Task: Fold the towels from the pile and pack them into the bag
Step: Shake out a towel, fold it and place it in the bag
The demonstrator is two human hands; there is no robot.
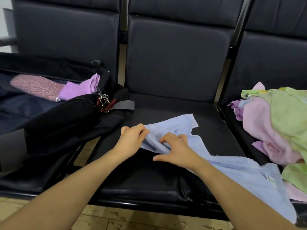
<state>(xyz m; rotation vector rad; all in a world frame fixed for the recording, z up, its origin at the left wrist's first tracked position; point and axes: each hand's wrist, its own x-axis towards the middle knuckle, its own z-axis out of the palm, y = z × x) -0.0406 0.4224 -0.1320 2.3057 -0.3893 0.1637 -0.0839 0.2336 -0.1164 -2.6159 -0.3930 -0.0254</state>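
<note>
Spreading blue towel (224, 161) at lower centre; left hand (131, 138) pinching edge, right hand (176, 150) gripping bunched cloth. Next, probably: flatten, then fold.

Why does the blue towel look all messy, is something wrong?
Nothing is broken. The blue towel lies crumpled and slanted across the middle seat, one end hanging off the front edge, because it isn't folded yet. The left hand and right hand are bunching it near its far end.

bag (54, 123) left, towel pile (275, 123) right
</note>
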